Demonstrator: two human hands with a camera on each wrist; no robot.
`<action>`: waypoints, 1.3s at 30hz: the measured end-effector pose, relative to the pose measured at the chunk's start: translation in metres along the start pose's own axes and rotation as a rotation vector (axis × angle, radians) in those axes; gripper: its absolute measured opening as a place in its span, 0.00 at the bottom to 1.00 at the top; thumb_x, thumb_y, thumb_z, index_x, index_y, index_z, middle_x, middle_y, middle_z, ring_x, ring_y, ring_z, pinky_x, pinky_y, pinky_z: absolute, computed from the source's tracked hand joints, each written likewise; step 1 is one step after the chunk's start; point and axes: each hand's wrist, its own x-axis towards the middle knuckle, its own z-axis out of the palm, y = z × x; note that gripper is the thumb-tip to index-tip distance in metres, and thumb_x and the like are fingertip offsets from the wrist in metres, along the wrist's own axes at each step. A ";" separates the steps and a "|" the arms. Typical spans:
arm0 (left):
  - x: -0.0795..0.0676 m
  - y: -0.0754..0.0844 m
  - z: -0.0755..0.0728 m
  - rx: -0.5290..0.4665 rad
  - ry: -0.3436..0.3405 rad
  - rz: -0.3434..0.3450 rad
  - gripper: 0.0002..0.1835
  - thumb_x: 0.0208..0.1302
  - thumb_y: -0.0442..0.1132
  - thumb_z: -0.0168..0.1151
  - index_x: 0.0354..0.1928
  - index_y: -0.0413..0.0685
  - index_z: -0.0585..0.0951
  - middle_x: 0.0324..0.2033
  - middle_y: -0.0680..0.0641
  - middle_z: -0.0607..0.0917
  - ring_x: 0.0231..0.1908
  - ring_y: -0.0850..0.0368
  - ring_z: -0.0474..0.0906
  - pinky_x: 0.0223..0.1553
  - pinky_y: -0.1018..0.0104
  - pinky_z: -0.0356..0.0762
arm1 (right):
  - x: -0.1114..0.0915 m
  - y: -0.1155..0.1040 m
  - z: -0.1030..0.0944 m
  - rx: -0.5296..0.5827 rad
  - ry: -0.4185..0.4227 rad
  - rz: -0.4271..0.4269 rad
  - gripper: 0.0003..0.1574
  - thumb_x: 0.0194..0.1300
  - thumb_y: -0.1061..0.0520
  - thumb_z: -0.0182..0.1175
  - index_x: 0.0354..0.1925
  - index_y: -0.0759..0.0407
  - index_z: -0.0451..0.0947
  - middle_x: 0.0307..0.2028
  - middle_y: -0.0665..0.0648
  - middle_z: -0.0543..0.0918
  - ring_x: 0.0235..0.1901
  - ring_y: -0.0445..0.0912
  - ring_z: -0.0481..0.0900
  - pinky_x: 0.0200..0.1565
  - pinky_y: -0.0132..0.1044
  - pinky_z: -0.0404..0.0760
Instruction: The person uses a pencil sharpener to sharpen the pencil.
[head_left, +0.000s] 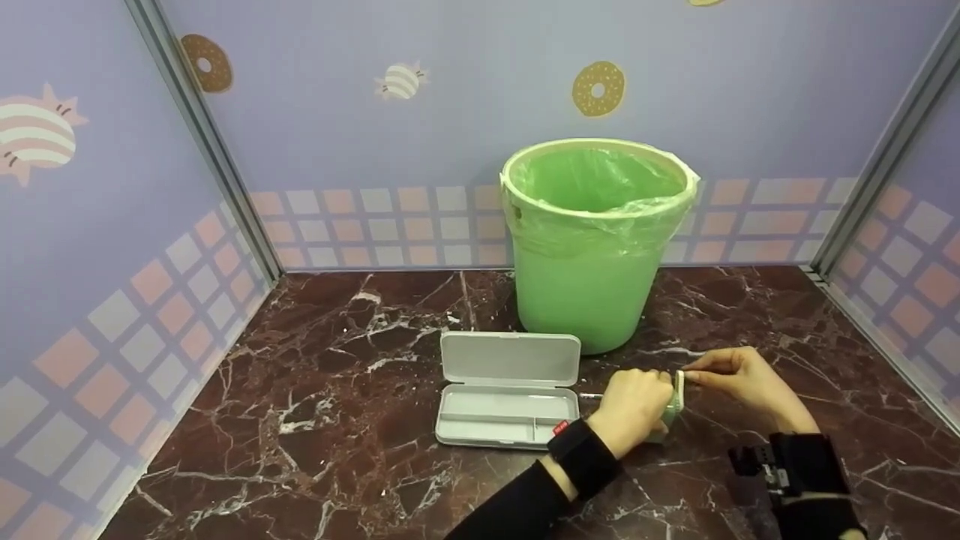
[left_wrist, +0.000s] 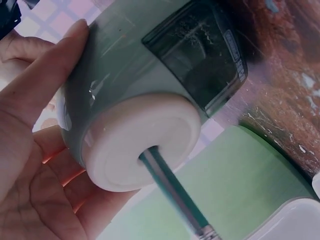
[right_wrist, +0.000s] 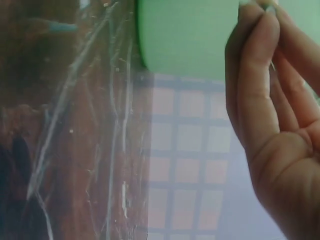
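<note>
My left hand [head_left: 636,405] grips a green crank pencil sharpener [left_wrist: 112,65], thumb on one side and fingers round the other. A green striped pencil [left_wrist: 175,190] sticks into the hole of its white round front [left_wrist: 120,145]. The sharpener has a dark see-through shavings window [left_wrist: 200,55]. In the head view most of the sharpener is hidden behind the left hand. On its right side the white crank [head_left: 680,390] stands upright, and my right hand [head_left: 754,382] pinches its upper end. The right wrist view shows those fingertips [right_wrist: 265,25] pressed together, the crank barely visible.
An open grey pencil case [head_left: 480,430] lies left of the hands, lid raised, its compartments bare. Behind stands a green bin [head_left: 585,285] with a clear liner over its rim. Patterned walls [head_left: 450,135] enclose the dark marbled tabletop [head_left: 360,480] at the back and sides.
</note>
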 end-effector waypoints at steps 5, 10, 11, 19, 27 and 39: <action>-0.002 -0.002 0.001 -0.025 -0.014 0.003 0.31 0.40 0.66 0.75 0.46 0.60 0.83 0.36 0.62 0.86 0.33 0.65 0.84 0.30 0.73 0.80 | 0.004 0.003 0.009 -0.044 0.068 0.079 0.15 0.65 0.63 0.64 0.42 0.78 0.81 0.33 0.53 0.90 0.29 0.34 0.84 0.32 0.31 0.83; -0.001 -0.004 -0.002 -0.035 -0.031 0.015 0.30 0.43 0.65 0.74 0.47 0.60 0.82 0.37 0.62 0.86 0.34 0.65 0.84 0.31 0.73 0.81 | 0.006 0.005 0.016 -0.225 0.084 0.118 0.12 0.63 0.58 0.67 0.38 0.68 0.85 0.36 0.61 0.89 0.30 0.34 0.82 0.34 0.29 0.80; -0.001 -0.004 -0.002 -0.034 -0.031 0.016 0.30 0.43 0.66 0.74 0.47 0.60 0.82 0.37 0.62 0.86 0.34 0.65 0.84 0.31 0.73 0.81 | 0.006 0.005 0.016 -0.260 0.078 0.123 0.11 0.63 0.57 0.67 0.37 0.66 0.86 0.36 0.61 0.89 0.30 0.35 0.82 0.34 0.29 0.79; 0.000 -0.002 -0.001 -0.035 0.006 0.019 0.31 0.42 0.67 0.73 0.46 0.59 0.82 0.36 0.62 0.86 0.33 0.66 0.84 0.30 0.74 0.80 | 0.006 0.010 0.020 -0.298 -0.016 0.142 0.07 0.59 0.61 0.68 0.32 0.66 0.85 0.30 0.60 0.89 0.25 0.35 0.79 0.29 0.28 0.77; -0.004 -0.003 0.002 -0.020 0.022 0.002 0.30 0.42 0.68 0.72 0.44 0.59 0.82 0.33 0.62 0.85 0.31 0.66 0.83 0.27 0.74 0.79 | 0.006 0.014 0.021 -0.116 -0.234 0.124 0.07 0.58 0.68 0.65 0.31 0.75 0.82 0.29 0.69 0.86 0.25 0.40 0.84 0.31 0.31 0.83; -0.005 0.000 0.001 -0.010 0.016 -0.057 0.31 0.42 0.68 0.72 0.46 0.61 0.82 0.34 0.62 0.85 0.31 0.66 0.83 0.26 0.73 0.78 | 0.001 0.005 0.016 -0.021 -0.442 0.080 0.09 0.58 0.69 0.65 0.33 0.80 0.80 0.28 0.73 0.85 0.25 0.38 0.85 0.31 0.34 0.85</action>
